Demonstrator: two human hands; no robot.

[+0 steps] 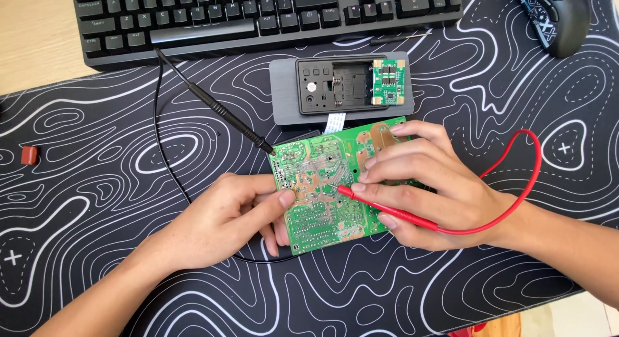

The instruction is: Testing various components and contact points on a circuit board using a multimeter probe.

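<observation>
A person's left hand (222,218) pinches a green circuit board (322,195), its long axis running toward the keyboard (258,15), on a patterned desk mat (97,150), while the right hand (425,189) grips a red probe (380,207) pointing left, whose tip could slip and bridge solder joints.

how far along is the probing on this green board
Done: the grey case lies open and the green board is out, solder side up. In hand: the right hand presses the red probe onto it; the left hand steadies its edge. The black probe lies unheld.
</observation>
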